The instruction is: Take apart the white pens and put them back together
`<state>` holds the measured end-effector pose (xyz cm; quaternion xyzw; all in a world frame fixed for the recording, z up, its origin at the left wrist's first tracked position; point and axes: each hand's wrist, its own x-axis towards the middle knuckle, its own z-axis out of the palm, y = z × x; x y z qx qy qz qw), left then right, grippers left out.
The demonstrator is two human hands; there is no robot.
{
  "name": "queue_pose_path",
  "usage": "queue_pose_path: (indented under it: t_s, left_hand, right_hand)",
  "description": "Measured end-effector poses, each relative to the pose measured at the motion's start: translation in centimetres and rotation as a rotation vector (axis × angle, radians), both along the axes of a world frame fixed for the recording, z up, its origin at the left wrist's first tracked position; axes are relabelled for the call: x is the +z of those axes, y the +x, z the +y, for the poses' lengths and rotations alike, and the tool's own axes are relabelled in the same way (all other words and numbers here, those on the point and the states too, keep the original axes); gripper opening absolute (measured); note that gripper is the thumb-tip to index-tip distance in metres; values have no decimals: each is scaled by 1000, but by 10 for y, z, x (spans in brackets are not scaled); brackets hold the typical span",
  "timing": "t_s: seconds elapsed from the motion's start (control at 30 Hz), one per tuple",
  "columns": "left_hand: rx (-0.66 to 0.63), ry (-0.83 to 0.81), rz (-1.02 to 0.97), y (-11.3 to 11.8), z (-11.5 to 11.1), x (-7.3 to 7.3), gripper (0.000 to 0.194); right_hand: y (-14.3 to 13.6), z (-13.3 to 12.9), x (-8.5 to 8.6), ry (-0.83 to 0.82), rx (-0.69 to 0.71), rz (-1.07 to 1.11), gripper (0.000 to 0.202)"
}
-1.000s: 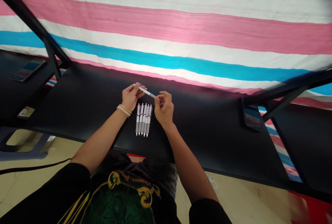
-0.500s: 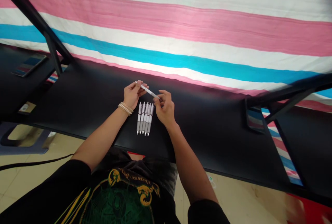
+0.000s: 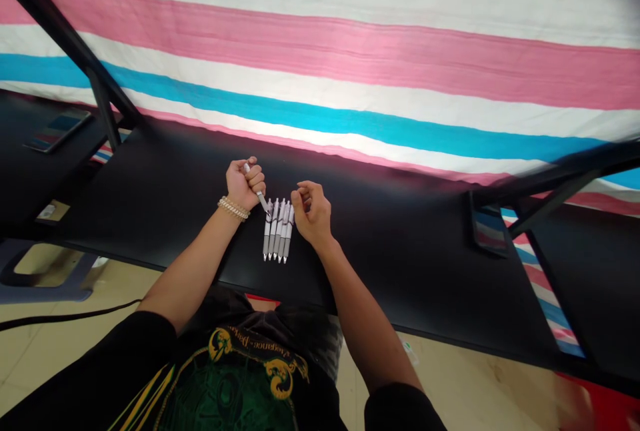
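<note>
My left hand (image 3: 244,183) is closed around a white and grey pen (image 3: 262,200), its grey end pointing down and right, close to the row of pens. Several matching click pens (image 3: 278,230) lie side by side on the black table (image 3: 390,244), their metal tips toward me. Just right of that row is my right hand (image 3: 313,211), fingers loosely curved and apart, with nothing visible in it. A beaded bracelet (image 3: 233,208) circles my left wrist.
Black slanted supports (image 3: 103,104) stand at the table's left and right. A phone-like dark slab (image 3: 59,130) lies far left, another (image 3: 489,224) at right. A striped cloth (image 3: 330,78) hangs behind the table. A grey stool (image 3: 50,278) is at lower left.
The pen was stretched between both hands; now my left hand alone grips it, turned downward and moved slightly left. My right hand has let go and come a little lower.
</note>
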<state>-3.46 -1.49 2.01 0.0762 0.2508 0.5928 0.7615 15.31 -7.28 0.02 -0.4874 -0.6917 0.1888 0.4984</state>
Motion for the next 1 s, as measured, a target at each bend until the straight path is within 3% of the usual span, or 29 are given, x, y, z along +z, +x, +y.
queue_pose_path:
  t_s: [0.17, 0.37, 0.53, 0.7, 0.87, 1.0]
  left_hand:
    - [-29, -6, 6, 5, -3, 2, 52]
    - [-31, -17, -11, 6, -2, 1, 38]
    - [30, -37, -19, 6, -1, 0, 56]
    - [43, -35, -36, 6, -1, 0, 42]
    - [85, -26, 1, 6, -1, 0, 46]
    - [54, -9, 1, 6, 0, 0, 38]
  right_hand:
    - [1, 0, -1, 18, -35, 3, 20]
    - [1, 0, -2, 35, -78, 23, 18]
    - [-1, -1, -2, 40, -101, 9, 18]
    - [0, -1, -3, 62, -111, 0, 17]
    - [0, -1, -4, 64, -114, -27, 17]
    - [-1, -1, -4, 57, -106, -35, 18]
